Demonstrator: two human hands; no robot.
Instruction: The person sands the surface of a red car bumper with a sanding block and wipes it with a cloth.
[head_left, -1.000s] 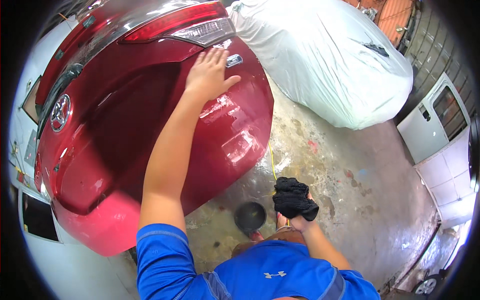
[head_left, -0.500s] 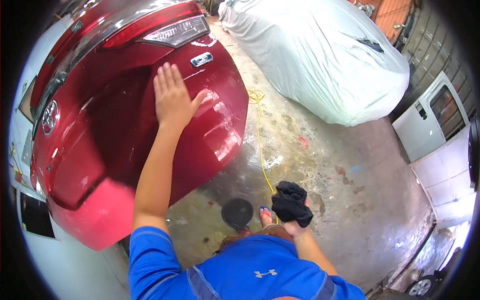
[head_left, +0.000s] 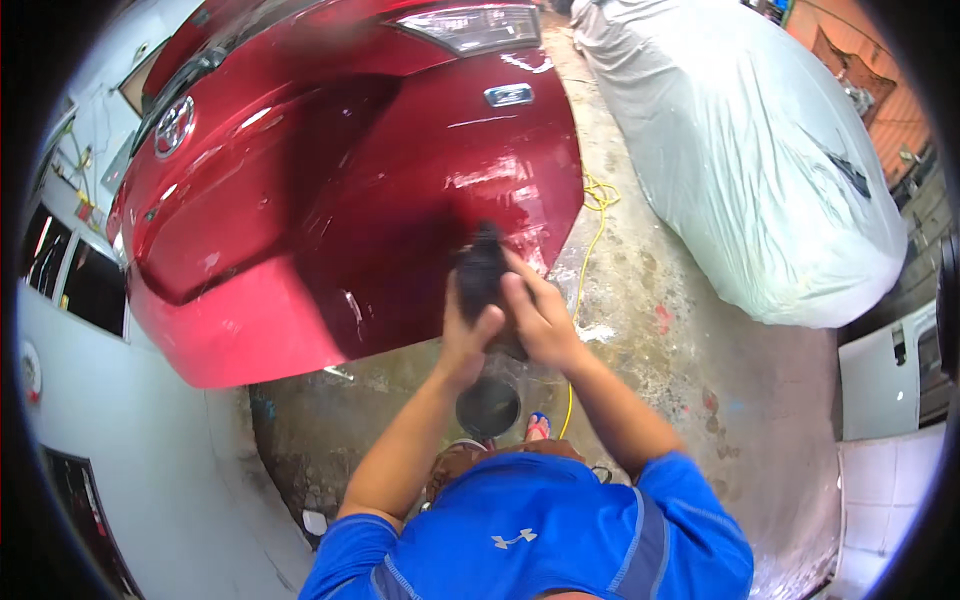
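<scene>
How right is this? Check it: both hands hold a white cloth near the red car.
Wrong colour: the cloth is black, not white, in the head view. The left hand and right hand do hold it near the red car.

Silver oval emblem [head_left: 174,127] on the red car [head_left: 420,165]; pale logo [head_left: 514,540] on blue shirt [head_left: 560,500]

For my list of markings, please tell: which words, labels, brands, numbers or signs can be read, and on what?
No words or numbers can be read.
Red car: round chrome emblem, no letters; small chrome badge, too blurred to read.
Blue shirt: pale logo, no letters.
</scene>
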